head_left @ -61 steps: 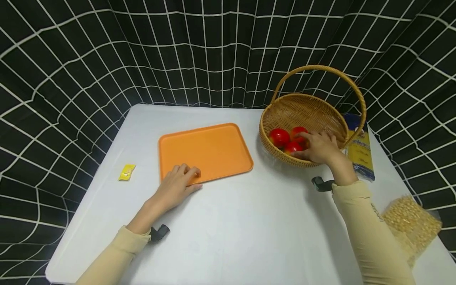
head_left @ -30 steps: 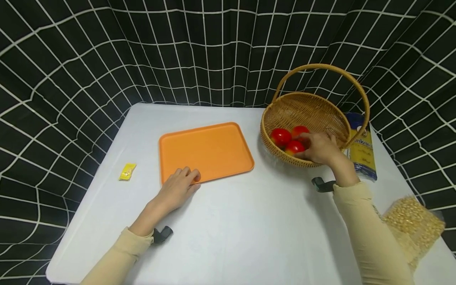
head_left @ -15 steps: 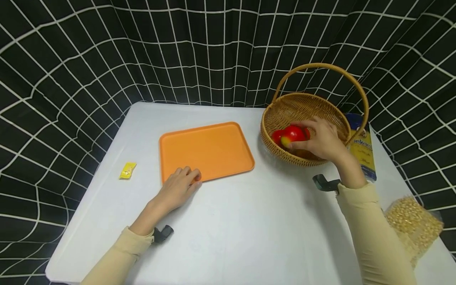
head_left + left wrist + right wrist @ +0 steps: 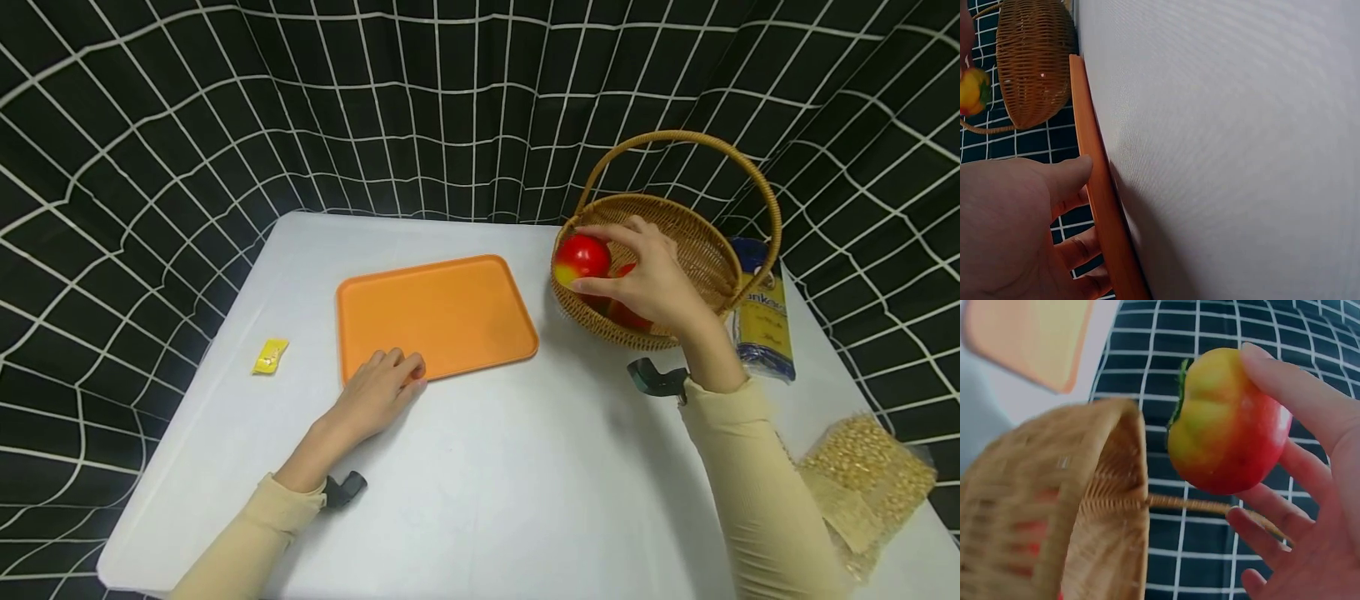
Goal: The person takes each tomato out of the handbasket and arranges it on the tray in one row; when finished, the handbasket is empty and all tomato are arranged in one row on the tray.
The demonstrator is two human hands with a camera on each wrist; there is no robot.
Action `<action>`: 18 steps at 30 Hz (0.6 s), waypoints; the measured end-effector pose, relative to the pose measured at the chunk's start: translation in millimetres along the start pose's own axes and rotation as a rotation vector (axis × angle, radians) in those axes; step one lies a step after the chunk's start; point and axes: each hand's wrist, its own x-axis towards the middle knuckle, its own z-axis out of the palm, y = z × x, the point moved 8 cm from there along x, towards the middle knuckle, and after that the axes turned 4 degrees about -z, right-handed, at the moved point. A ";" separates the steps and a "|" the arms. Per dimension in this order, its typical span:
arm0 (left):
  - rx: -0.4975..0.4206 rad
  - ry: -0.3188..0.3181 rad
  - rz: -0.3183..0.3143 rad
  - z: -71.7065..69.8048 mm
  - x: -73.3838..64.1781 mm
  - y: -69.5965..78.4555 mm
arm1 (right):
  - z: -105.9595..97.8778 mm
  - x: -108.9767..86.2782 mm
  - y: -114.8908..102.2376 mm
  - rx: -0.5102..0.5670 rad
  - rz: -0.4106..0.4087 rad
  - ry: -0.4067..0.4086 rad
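My right hand [image 4: 648,275] pinches a tomato [image 4: 582,257] between thumb and fingers, over the left side of the wicker basket [image 4: 675,217]. Red shading to yellow, with a green leafy calyx, this tomato [image 4: 1225,425] shows above the basket rim in the right wrist view. Other red tomatoes [image 4: 628,315] lie in the basket, partly hidden by the hand. My left hand [image 4: 378,392] is at the near edge of the orange tray [image 4: 442,317]. In the left wrist view its thumb [image 4: 1075,175] lies against the tray rim [image 4: 1100,187], the other fingers beyond it.
A small yellow packet [image 4: 270,356] lies left of the tray on the white table [image 4: 480,492]. Right of the basket is a yellow and blue bag [image 4: 765,325]. A clear bag of pale yellow kernels [image 4: 870,475] lies near the right sleeve. Black gridded cloth [image 4: 420,108] hangs behind.
My right hand has picked a tomato from those in the basket and raised it up and to the left. The left hand has stayed at the tray's near edge.
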 end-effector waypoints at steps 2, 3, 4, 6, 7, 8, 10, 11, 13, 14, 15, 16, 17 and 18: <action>0.003 -0.002 -0.005 0.8 0.3 -0.8 | 4.3 3.6 -6.0 0.022 0.003 0.010; 0.005 -0.002 -0.006 1.2 0.4 -1.3 | 6.6 5.7 -9.0 0.030 0.002 0.016; 0.006 -0.003 -0.007 1.4 0.5 -1.7 | 9.3 8.2 -12.0 0.042 -0.001 0.021; 0.008 -0.002 -0.007 1.8 0.8 -2.1 | 15.2 13.9 -18.1 0.065 -0.010 0.031; 0.010 -0.002 -0.007 1.9 1.0 -2.3 | 18.6 17.3 -21.2 0.078 -0.024 0.036; 0.010 -0.002 -0.006 1.9 1.0 -2.2 | 22.6 20.3 -23.6 0.094 -0.028 0.037; 0.011 -0.005 -0.006 2.2 1.3 -2.1 | 30.4 26.4 -30.1 0.118 -0.045 0.039; 0.012 -0.005 -0.007 2.2 1.4 -2.0 | 34.7 29.5 -33.7 0.126 -0.055 0.038; 0.013 -0.008 -0.010 2.3 1.6 -1.9 | 43.9 35.5 -40.8 0.140 -0.078 0.033; 0.012 -0.008 -0.011 2.2 1.6 -1.6 | 48.4 38.0 -44.2 0.146 -0.080 0.029; 0.011 -0.009 -0.012 2.1 1.6 -1.4 | 52.8 40.7 -47.9 0.149 -0.091 0.027; 0.012 -0.008 -0.013 1.9 1.6 -1.2 | 57.7 43.3 -51.1 0.157 -0.096 0.023; 0.012 -0.006 -0.013 1.5 1.5 -1.1 | 62.3 45.7 -54.1 0.161 -0.098 0.017; 0.011 -0.006 -0.012 1.3 1.4 -0.8 | 66.8 48.1 -56.4 0.166 -0.098 0.013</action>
